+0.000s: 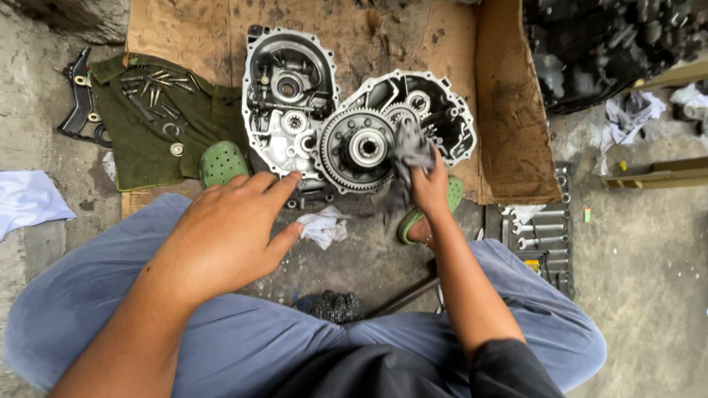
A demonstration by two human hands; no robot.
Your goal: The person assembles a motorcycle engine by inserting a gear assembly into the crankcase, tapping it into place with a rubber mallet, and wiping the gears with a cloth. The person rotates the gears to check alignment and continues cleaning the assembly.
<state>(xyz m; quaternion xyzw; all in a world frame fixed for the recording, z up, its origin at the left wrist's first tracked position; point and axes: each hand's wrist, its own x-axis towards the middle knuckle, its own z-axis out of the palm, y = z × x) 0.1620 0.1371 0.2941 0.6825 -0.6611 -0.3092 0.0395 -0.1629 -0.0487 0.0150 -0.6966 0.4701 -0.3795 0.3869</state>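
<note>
An aluminium gearbox housing (284,96) lies open on brown cardboard (184,33) in front of me, with a large toothed ring gear (346,151) at its middle. My right hand (428,188) grips a grey rag (409,151) and presses it against the gear's right side and the casing beside it. My left hand (225,236) hovers over my left knee with fingers spread, holding nothing; its fingertips reach toward the housing's lower edge. A crumpled white cloth (323,227) lies on the ground just past that hand.
A green cloth (158,140) at the left carries several bolts and washers. A tray of spanners (542,239) sits at the right. A dark engine block (612,44) stands at top right. My green sandals (221,162) rest beside the housing. A metal bar (405,296) lies between my knees.
</note>
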